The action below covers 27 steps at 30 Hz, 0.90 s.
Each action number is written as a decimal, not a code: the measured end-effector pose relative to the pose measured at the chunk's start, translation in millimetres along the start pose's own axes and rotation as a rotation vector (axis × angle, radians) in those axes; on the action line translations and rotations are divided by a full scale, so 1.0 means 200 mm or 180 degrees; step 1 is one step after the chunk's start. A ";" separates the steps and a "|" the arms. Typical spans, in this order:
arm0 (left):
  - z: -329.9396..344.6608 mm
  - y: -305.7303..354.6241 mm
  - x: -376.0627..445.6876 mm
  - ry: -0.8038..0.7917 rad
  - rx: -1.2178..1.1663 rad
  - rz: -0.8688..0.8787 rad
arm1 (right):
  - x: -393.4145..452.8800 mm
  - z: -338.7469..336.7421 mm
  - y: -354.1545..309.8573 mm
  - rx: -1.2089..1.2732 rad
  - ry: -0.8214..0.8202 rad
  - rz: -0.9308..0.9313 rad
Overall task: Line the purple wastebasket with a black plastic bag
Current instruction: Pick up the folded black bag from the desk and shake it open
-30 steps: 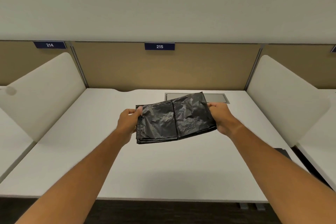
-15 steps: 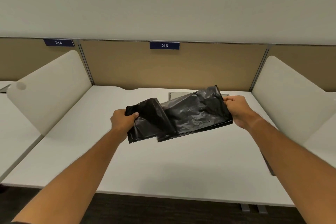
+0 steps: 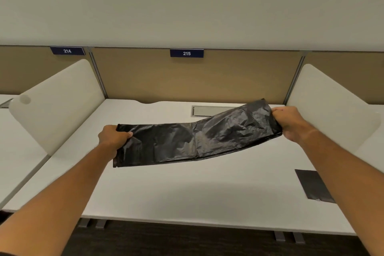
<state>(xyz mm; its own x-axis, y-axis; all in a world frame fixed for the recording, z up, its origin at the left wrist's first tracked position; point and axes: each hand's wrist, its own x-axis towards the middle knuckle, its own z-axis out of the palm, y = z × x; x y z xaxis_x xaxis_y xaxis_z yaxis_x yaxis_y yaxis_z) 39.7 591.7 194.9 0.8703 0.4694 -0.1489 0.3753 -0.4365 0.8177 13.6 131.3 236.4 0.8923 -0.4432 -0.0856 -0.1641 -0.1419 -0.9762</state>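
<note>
Crinkled black plastic bag [image 3: 195, 141], glossy, pulled out into a long flat band above the white desk, still folded lengthwise, right end raised higher than left, creased near the middle.

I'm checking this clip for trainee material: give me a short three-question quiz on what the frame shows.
1. True or false: the black plastic bag lies flat on the white desk.
2. Which holds the higher end of the bag? A. left hand B. right hand C. both level
3. Fill in: the number plate straight ahead reads ___.

Key
1. False: both hands hold it stretched above the desk, partly unfolded.
2. B.
3. 215.
</note>
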 end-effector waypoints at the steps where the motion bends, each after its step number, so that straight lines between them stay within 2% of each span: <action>1: 0.02 0.04 -0.02 0.0030 -0.0013 0.0097 | -0.02 0.03 -0.04 0.0101 -0.0102 -0.0048; 5: 0.15 0.30 -0.19 -0.0222 -0.0228 0.0673 | -0.10 0.22 -0.22 0.0306 -0.0494 -0.0322; 10: 0.28 0.71 -0.46 -0.1457 -0.1181 0.1380 | -0.20 0.46 -0.42 0.0193 -0.1053 -0.0739; 13: 0.29 0.88 -0.53 -0.1648 -0.1309 0.1484 | -0.26 0.53 -0.48 0.0010 -0.1305 -0.0968; 16: 0.28 0.94 -0.53 -0.1591 -0.1143 0.1525 | -0.28 0.54 -0.52 -0.0098 -0.1422 -0.1081; 20: 0.25 0.91 -0.49 -0.1354 -0.1001 0.1583 | -0.29 0.49 -0.55 -0.0008 -0.1631 -0.0923; 24: 0.18 0.88 -0.42 -0.0813 -0.0360 0.1984 | -0.24 0.40 -0.57 -0.0265 -0.1292 -0.0933; 27: 0.10 0.86 -0.37 -0.0452 0.0350 0.2500 | -0.18 0.30 -0.60 -0.0726 -0.1098 -0.1191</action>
<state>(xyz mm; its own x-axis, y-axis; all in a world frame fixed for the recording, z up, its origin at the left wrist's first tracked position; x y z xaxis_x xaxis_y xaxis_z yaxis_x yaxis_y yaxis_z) 46.9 467.1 336.6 0.9225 -0.1049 0.3716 -0.3404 -0.6750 0.6546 26.3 218.1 345.0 0.9868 -0.0158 0.1609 0.1378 -0.4388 -0.8880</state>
